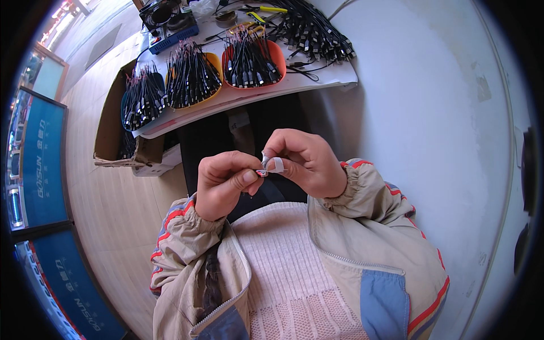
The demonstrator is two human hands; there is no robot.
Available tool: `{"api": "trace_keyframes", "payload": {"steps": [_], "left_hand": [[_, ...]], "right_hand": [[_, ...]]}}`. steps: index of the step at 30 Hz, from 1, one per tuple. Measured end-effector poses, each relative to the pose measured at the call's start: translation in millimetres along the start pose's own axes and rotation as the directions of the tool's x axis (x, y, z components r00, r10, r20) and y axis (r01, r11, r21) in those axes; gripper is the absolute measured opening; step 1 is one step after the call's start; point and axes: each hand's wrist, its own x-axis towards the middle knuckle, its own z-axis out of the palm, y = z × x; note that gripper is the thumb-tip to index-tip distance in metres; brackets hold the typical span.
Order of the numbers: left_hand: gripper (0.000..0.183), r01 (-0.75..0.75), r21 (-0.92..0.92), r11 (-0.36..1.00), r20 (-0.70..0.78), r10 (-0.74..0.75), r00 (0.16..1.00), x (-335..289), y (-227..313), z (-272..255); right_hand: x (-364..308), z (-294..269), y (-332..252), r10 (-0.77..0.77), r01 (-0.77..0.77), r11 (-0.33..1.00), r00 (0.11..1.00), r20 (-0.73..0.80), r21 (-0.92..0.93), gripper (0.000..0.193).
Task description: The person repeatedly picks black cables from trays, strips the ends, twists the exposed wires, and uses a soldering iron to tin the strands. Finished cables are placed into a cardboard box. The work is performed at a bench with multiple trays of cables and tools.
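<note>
My left hand (pixel 225 180) and my right hand (pixel 306 161) meet over my lap, both closed in a pinch. Between the left thumb and forefinger is a small bundle of thin red and white wires (pixel 262 173). My right fingertips grip a whitish strip or wire end just above that bundle, too small to make out. White tape (pixel 278 165) is wrapped round the right thumb. Beyond the hands, short black USB cables (pixel 190 79) with bare reddish wire ends fill a teal tray (pixel 124 107), a yellow tray (pixel 215 61) and a red-orange tray (pixel 279 59).
The trays stand on a white table (pixel 317 83), with a loose heap of black USB cables (pixel 317 34) at its right. Yellow-handled pliers (pixel 272 9), a tape roll (pixel 226 19) and a blue-based device (pixel 170 28) lie behind. A cardboard box (pixel 110 124) sits left, a white wall (pixel 430 113) right.
</note>
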Motion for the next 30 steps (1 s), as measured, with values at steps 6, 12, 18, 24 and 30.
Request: {"api": "trace_keyframes", "payload": {"steps": [6, 12, 18, 24, 30], "left_hand": [[0.011, 0.025, -0.107, 0.994, -0.007, -0.026, 1.000, 0.3, -5.8, -2.0], [0.011, 0.025, -0.072, 0.997, 0.018, -0.024, 1.000, 0.0, -4.6, 0.0], [0.008, -0.208, 0.597, 0.775, 0.121, 0.169, 0.978, 3.4, 9.9, 1.3], [0.009, -0.258, 0.785, 0.564, 0.133, 0.252, 0.958, 7.1, 7.1, -0.1], [0.010, -0.010, 0.225, 0.974, -0.080, 0.029, 0.996, 0.8, -7.6, -8.1]], "right_hand": [[-2.9, -2.0, 4.2, -0.201, 0.184, 0.970, 0.975, -0.097, -0.161, 0.019], [0.2, -5.8, -3.5, -0.417, 0.410, 0.817, 0.906, 0.075, -0.406, 0.020], [-2.3, -6.1, -2.6, -0.115, 0.133, 0.929, 0.991, 0.072, -0.346, 0.014], [0.8, -6.6, 5.3, 0.286, -0.302, 0.924, 0.953, 0.100, 0.236, 0.021], [-0.1, -2.5, 5.3, -0.485, 0.369, 0.661, 0.874, 0.003, -0.653, 0.023]]}}
